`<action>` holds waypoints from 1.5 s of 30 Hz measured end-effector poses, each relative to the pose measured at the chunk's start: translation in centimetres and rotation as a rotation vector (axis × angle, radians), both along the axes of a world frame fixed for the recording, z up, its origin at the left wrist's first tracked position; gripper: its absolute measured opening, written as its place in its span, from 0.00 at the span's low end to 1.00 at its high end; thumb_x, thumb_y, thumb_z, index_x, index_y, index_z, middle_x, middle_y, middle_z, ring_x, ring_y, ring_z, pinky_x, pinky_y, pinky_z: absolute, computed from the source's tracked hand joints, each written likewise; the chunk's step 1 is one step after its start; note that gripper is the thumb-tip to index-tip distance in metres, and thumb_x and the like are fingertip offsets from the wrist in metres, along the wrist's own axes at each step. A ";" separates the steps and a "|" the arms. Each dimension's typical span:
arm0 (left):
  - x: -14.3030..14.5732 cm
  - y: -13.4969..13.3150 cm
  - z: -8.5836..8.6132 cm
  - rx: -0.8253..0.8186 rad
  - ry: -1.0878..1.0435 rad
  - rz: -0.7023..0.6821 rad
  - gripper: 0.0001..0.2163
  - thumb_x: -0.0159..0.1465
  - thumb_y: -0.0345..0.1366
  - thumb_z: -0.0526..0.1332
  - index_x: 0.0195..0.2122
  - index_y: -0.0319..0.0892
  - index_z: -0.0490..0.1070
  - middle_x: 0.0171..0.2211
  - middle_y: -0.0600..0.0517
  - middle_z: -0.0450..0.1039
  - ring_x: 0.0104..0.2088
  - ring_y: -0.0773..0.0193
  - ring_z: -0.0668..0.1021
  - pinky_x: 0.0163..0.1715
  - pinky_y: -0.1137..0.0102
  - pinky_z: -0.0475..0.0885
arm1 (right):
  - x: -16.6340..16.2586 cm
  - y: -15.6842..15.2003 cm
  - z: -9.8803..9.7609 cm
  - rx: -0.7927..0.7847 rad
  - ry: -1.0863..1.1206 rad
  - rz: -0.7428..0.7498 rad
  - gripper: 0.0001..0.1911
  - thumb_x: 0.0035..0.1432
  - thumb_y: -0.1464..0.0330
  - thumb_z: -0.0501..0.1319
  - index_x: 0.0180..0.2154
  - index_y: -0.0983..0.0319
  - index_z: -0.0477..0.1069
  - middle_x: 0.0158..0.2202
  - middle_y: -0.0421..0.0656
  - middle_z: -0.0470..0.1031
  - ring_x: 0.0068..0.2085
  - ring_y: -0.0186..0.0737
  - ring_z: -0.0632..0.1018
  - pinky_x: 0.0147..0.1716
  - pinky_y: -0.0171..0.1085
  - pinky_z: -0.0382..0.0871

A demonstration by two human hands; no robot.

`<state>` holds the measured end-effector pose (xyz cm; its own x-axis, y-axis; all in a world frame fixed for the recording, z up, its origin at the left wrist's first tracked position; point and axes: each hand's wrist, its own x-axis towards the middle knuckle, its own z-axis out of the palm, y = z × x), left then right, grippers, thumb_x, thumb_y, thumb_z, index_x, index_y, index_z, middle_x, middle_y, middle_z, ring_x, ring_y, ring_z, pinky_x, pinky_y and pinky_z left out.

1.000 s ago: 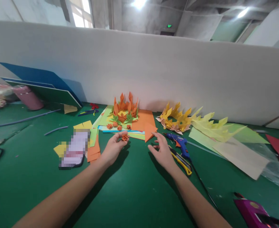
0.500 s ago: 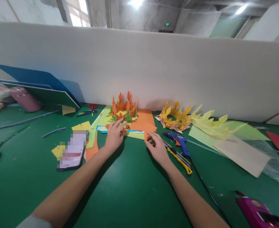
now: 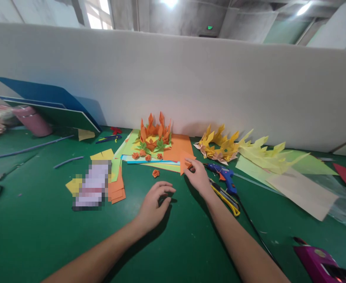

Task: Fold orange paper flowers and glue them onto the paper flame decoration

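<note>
My left hand point(image 3: 157, 206) hovers over the green table in front of me, fingers loosely curved and apart, with nothing in it. Beyond it, a small folded orange paper rose point(image 3: 155, 173) lies by itself on the table. More such roses point(image 3: 148, 157) sit in front of an orange paper crown point(image 3: 151, 135) with green leaves. My right hand point(image 3: 198, 177) has its thumb and fingers at a small piece of orange paper point(image 3: 186, 164), at the right end of the stacked sheets. The fingers partly cover this piece.
A blue glue gun point(image 3: 224, 175) and a yellow utility knife point(image 3: 227, 200) lie right of my right hand. Yellow paper crown point(image 3: 218, 143) stands behind them. On the left are a phone point(image 3: 93, 182) and orange paper pieces point(image 3: 116, 192); a magenta device point(image 3: 316, 261) sits at lower right.
My left hand has drawn back toward me from the orange crown, and a rose now lies on the table in front of the sheets. My right hand stays at the orange paper.
</note>
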<state>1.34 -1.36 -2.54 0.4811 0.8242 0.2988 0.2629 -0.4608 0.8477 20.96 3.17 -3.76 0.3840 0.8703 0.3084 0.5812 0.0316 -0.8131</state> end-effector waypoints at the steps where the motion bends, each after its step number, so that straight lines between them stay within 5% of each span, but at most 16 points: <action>1: 0.0 0.1 0.0 0.002 0.028 -0.013 0.12 0.57 0.24 0.54 0.39 0.42 0.71 0.46 0.45 0.69 0.46 0.61 0.74 0.45 0.64 0.73 | -0.2 0.1 0.1 0.001 0.011 0.008 0.22 0.45 0.69 0.56 0.43 0.66 0.74 0.41 0.51 0.70 0.30 0.41 0.72 0.41 0.48 0.69; 7: -0.5 2.7 0.5 0.084 0.263 -0.109 0.11 0.60 0.31 0.56 0.42 0.42 0.72 0.50 0.42 0.72 0.54 0.55 0.71 0.56 0.55 0.63 | -1.5 -1.7 1.0 0.092 0.078 0.059 0.23 0.50 0.65 0.55 0.48 0.66 0.71 0.46 0.52 0.70 0.39 0.43 0.74 0.38 0.42 0.71; 12: -1.0 3.2 0.9 -0.021 0.186 0.068 0.13 0.59 0.36 0.58 0.44 0.41 0.72 0.56 0.41 0.67 0.58 0.50 0.67 0.59 0.52 0.58 | -2.7 -5.7 1.6 0.205 0.055 0.080 0.20 0.55 0.65 0.56 0.50 0.62 0.69 0.48 0.50 0.70 0.44 0.44 0.73 0.41 0.43 0.70; 16: -0.6 1.4 1.8 -0.381 -0.188 0.065 0.20 0.57 0.41 0.61 0.51 0.44 0.66 0.56 0.42 0.67 0.56 0.53 0.69 0.57 0.55 0.60 | -4.0 -8.7 2.1 0.266 -0.158 0.090 0.16 0.59 0.68 0.54 0.48 0.59 0.70 0.48 0.50 0.71 0.49 0.46 0.72 0.47 0.45 0.68; 19: -0.3 0.2 3.0 -0.646 -0.475 0.017 0.33 0.50 0.42 0.68 0.56 0.46 0.58 0.60 0.42 0.62 0.57 0.53 0.69 0.55 0.60 0.64 | -4.9 -10.2 2.7 0.338 -0.434 0.266 0.15 0.60 0.72 0.53 0.47 0.62 0.70 0.44 0.50 0.73 0.47 0.44 0.73 0.46 0.43 0.68; 25: -1.1 -0.3 4.5 -1.042 -0.566 0.194 0.16 0.49 0.34 0.68 0.39 0.39 0.71 0.32 0.49 0.79 0.30 0.63 0.79 0.32 0.71 0.73 | -5.3 -10.8 2.4 0.350 -0.657 0.666 0.10 0.61 0.74 0.51 0.38 0.60 0.69 0.48 0.46 0.75 0.54 0.40 0.70 0.56 0.46 0.58; 33: -2.4 1.2 3.7 -1.178 -0.430 -0.024 0.10 0.45 0.28 0.67 0.30 0.36 0.74 0.26 0.49 0.79 0.25 0.64 0.78 0.28 0.71 0.71 | -4.1 -10.3 1.8 0.258 -0.642 0.669 0.20 0.61 0.79 0.48 0.49 0.55 0.67 0.51 0.42 0.75 0.58 0.39 0.68 0.59 0.51 0.49; 45: -2.7 0.8 3.1 -1.221 -0.398 -0.133 0.15 0.44 0.26 0.67 0.36 0.36 0.74 0.31 0.48 0.80 0.28 0.62 0.80 0.32 0.69 0.73 | -3.9 -10.4 1.8 0.276 -0.625 0.636 0.17 0.62 0.76 0.52 0.44 0.51 0.72 0.45 0.39 0.78 0.50 0.40 0.72 0.55 0.48 0.46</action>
<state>-1.40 -0.55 0.61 0.6323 0.6166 -0.4690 -0.0917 0.6607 0.7450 17.08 -7.27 -1.98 -0.4449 0.7252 0.5255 0.7178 0.6397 -0.2751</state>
